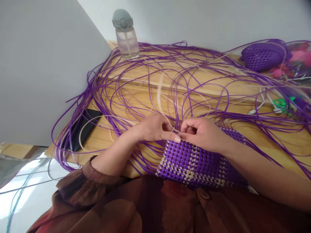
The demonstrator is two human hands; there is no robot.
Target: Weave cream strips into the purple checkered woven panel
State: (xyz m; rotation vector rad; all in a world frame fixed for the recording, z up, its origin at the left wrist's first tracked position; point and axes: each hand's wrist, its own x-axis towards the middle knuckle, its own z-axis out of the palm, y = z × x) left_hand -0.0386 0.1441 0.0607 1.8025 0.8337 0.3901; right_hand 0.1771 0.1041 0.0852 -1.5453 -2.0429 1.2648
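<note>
A partly woven purple and cream basket [194, 163] rests against my lap at the table's near edge. Both hands meet at its top rim. My left hand [154, 127] is closed, its thumb and fingers pinching thin strands just above the weave. My right hand [204, 132] is curled, fingers pinched on the same strands, its palm lying over the basket's upper edge. Long purple strands [150, 81] and a few cream ones fan out from the weave across the wooden table [243, 94].
A clear water bottle [126, 35] with a grey lid stands at the far corner. A dark phone [82, 129] lies left under the strands. A finished purple woven piece [263, 55] sits far right beside pink material, white cables and something green [282, 103].
</note>
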